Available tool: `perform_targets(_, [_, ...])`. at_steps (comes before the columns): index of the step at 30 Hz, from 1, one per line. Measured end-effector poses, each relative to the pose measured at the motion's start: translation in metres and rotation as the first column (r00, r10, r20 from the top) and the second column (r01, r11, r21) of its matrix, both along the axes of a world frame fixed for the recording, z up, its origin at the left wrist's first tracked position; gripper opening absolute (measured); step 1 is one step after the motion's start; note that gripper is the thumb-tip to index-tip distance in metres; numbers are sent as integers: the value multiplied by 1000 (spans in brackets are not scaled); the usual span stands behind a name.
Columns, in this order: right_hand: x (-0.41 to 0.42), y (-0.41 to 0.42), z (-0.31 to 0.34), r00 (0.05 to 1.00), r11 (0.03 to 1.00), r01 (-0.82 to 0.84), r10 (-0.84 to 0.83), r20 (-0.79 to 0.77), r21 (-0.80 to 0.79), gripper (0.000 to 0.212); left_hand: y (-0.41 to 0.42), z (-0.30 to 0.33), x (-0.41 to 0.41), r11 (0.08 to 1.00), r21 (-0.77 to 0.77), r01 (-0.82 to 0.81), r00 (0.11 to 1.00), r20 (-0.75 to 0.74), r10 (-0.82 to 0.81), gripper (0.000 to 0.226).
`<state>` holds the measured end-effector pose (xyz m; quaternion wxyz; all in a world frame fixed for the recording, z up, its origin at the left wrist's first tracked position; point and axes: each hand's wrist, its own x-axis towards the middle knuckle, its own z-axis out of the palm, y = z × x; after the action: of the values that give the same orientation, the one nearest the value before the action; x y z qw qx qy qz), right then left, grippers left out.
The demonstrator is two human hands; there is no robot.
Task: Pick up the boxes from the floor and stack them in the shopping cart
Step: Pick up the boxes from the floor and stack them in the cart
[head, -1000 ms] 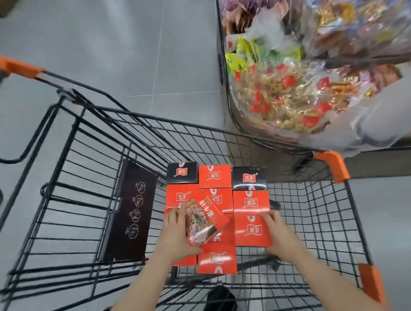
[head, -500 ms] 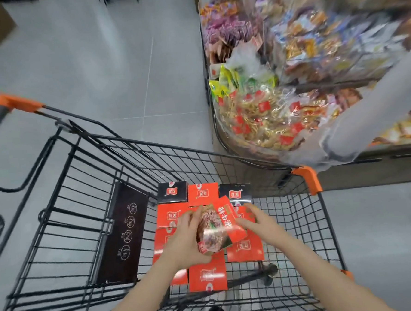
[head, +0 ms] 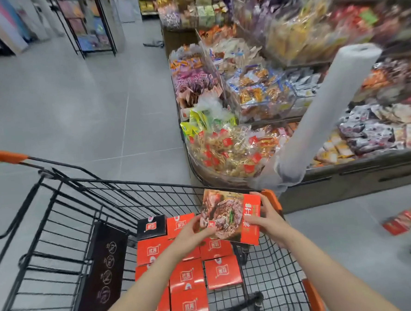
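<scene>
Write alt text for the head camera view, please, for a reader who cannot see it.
Two bare hands, left hand and right hand, hold a red food box above a black wire shopping cart already lined with red boxes. Snack bins stand to the right; more boxes on the floor.

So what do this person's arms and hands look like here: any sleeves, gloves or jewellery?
Both forearms are bare as far as the frame shows, with no sleeves in view. The left hand and right hand wear no gloves, and no rings, watch or bracelets show on the visible fingers or wrists.
</scene>
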<state>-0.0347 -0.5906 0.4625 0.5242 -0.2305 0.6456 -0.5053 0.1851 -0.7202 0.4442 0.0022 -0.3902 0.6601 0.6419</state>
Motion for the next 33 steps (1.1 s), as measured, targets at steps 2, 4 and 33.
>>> perform_targets(2, [-3,7,6,999,1000,-18,19,-46,26,79,-2,4,-8,993,92,-74,995,-61,79,87])
perform_targets(4, [-8,12,14,972,991,-71,93,-214,111,79,-4,10,-15,998,25,-60,993,-98,62,77])
perform_targets(33, [84,74,-115,690,697,-446,668,-280,562,98,80,-107,48,969,106,225,958,157,-240,52])
